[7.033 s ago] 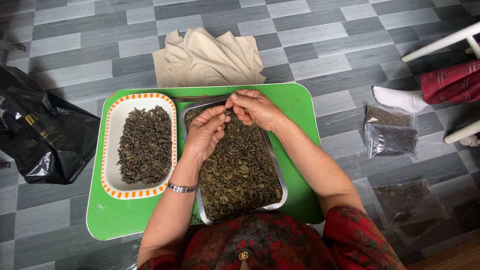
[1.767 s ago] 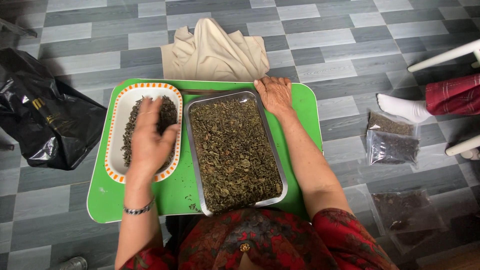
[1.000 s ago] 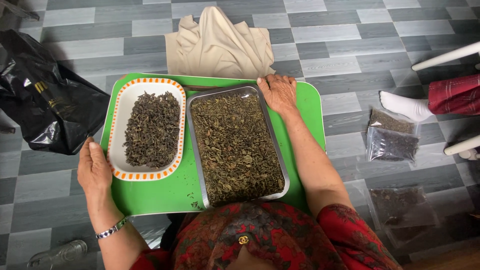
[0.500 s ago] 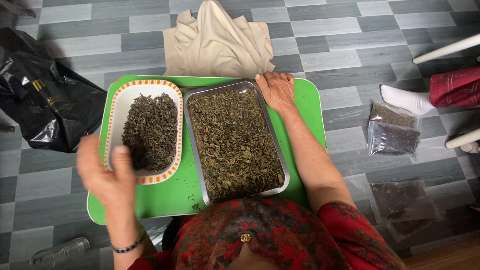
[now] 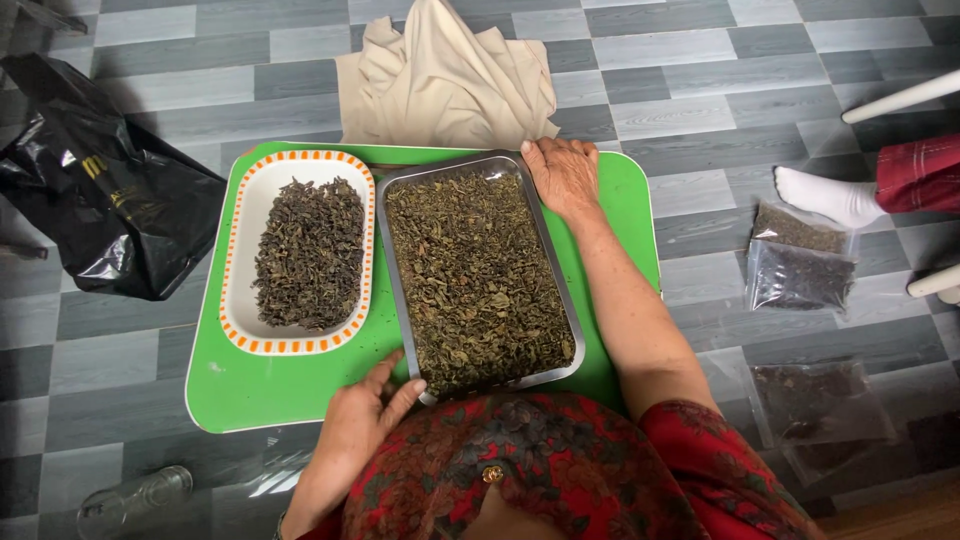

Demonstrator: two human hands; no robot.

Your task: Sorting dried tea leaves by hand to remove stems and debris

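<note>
Since half a second ago, my left hand (image 5: 368, 415) has come down from the air at the left and now rests on the green table (image 5: 290, 390), fingers loosely spread, with the fingertips touching the near left corner of the metal tray (image 5: 556, 290). It grips nothing. I judge that both hands are now at opposite corners of the tray, as if to hold it steady or turn it.

To the left, the white dish (image 5: 240, 290) with the orange border holds a smaller heap of darker dried leaves. Beside it, in the middle of the table, the tray is filled almost to its rim with greenish dried leaves, spread rather flat.

My right hand (image 5: 565, 175) has not moved: it lies open, palm down, on the far right corner of the tray.
</note>
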